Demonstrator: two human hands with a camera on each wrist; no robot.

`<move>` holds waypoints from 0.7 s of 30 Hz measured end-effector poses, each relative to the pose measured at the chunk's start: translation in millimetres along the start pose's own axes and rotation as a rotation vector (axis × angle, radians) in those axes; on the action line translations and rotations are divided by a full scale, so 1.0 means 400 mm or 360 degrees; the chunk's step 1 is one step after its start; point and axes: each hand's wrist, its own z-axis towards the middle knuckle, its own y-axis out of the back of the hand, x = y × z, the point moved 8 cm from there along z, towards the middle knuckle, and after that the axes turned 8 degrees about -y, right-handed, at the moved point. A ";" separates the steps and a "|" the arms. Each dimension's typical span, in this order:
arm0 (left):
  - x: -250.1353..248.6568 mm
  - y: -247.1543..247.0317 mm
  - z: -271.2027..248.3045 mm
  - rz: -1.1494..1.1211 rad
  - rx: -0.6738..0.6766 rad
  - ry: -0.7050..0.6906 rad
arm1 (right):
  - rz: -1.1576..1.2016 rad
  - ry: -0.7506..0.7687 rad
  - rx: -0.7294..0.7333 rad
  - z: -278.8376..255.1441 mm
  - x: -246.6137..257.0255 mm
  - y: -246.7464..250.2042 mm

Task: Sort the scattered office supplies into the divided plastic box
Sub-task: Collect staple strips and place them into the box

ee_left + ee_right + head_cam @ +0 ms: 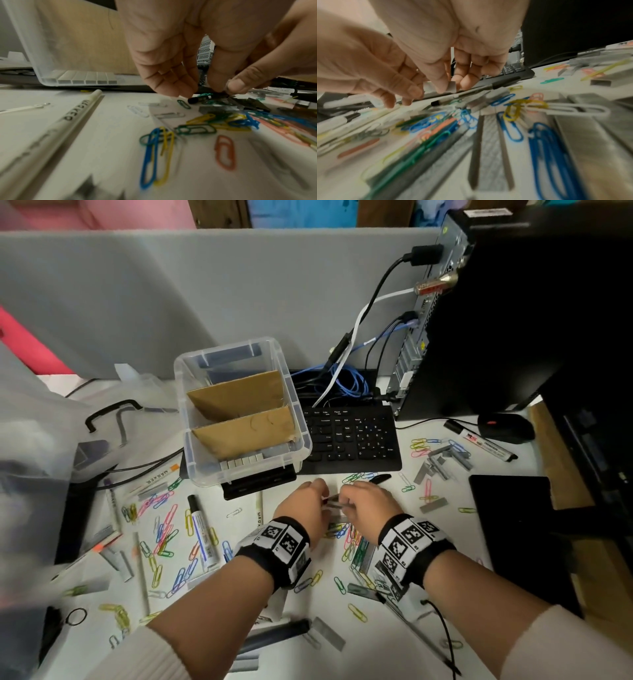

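Observation:
The clear plastic box with cardboard dividers stands left of the keyboard; several staple strips lie in its front compartment. Just in front of it my left hand and right hand meet over the desk, each pinching one end of a grey staple strip. In the right wrist view my right hand holds the strip between thumb and fingers, and the left hand touches its other end. Coloured paper clips, markers and loose staple strips are scattered around. A black pen lies under the left hand.
A black keyboard lies behind the hands, with tangled cables and a computer tower beyond. A mouse and a black pad sit at the right. A clear plastic bag fills the left side.

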 end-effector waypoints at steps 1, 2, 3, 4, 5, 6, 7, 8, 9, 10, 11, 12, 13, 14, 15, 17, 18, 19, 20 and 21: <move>-0.001 0.001 -0.001 -0.0009 -0.0001 0.0001 | 0.0065 -0.0039 -0.0033 0.000 -0.011 0.010; -0.004 0.000 -0.002 0.0015 0.0007 -0.0004 | 0.0124 -0.0081 -0.0064 0.001 -0.022 0.019; -0.008 -0.003 -0.001 0.0061 0.0024 -0.0014 | 0.0171 -0.0122 -0.0086 0.001 -0.034 0.026; -0.013 -0.007 0.001 0.0112 0.0045 -0.0026 | 0.0209 -0.0153 -0.0104 0.002 -0.043 0.033; -0.019 -0.012 0.004 0.0156 0.0067 -0.0044 | 0.0243 -0.0178 -0.0117 0.001 -0.052 0.040; -0.024 -0.018 0.007 0.0193 0.0094 -0.0057 | 0.0272 -0.0196 -0.0129 -0.001 -0.058 0.046; -0.027 -0.023 0.009 0.0230 0.0123 -0.0067 | 0.0302 -0.0205 -0.0150 -0.003 -0.062 0.053; -0.030 -0.028 0.012 0.0273 0.0149 -0.0076 | 0.0342 -0.0212 -0.0173 -0.005 -0.068 0.059; -0.032 -0.033 0.014 0.0315 0.0170 -0.0084 | 0.0399 -0.0215 -0.0192 -0.008 -0.075 0.065; -0.034 -0.036 0.015 0.0353 0.0188 -0.0090 | 0.0473 -0.0223 -0.0196 -0.010 -0.082 0.068; -0.035 -0.039 0.016 0.0386 0.0197 -0.0096 | 0.0560 -0.0233 -0.0190 -0.013 -0.089 0.069; -0.037 -0.042 0.016 0.0414 0.0205 -0.0102 | 0.0636 -0.0250 -0.0181 -0.014 -0.097 0.069; -0.039 -0.044 0.016 0.0432 0.0205 -0.0116 | 0.0687 -0.0269 -0.0175 -0.016 -0.105 0.070; -0.042 -0.044 0.015 0.0449 0.0208 -0.0127 | 0.0710 -0.0291 -0.0176 -0.019 -0.111 0.071; -0.046 -0.042 0.014 0.0448 0.0191 -0.0144 | 0.0722 -0.0309 -0.0186 -0.023 -0.116 0.074; -0.056 -0.023 0.011 0.0354 0.0096 -0.0156 | 0.0765 -0.0320 -0.0232 -0.029 -0.124 0.085; -0.059 -0.008 0.007 0.0263 0.0026 -0.0142 | 0.0812 -0.0320 -0.0248 -0.033 -0.126 0.090; -0.062 0.008 0.002 0.0163 -0.0062 -0.0134 | 0.0880 -0.0309 -0.0255 -0.037 -0.125 0.095; -0.065 0.027 -0.003 0.0078 -0.0150 -0.0122 | 0.0950 -0.0298 -0.0248 -0.039 -0.123 0.099; -0.068 0.044 -0.009 0.0004 -0.0226 -0.0120 | 0.1013 -0.0280 -0.0238 -0.042 -0.118 0.104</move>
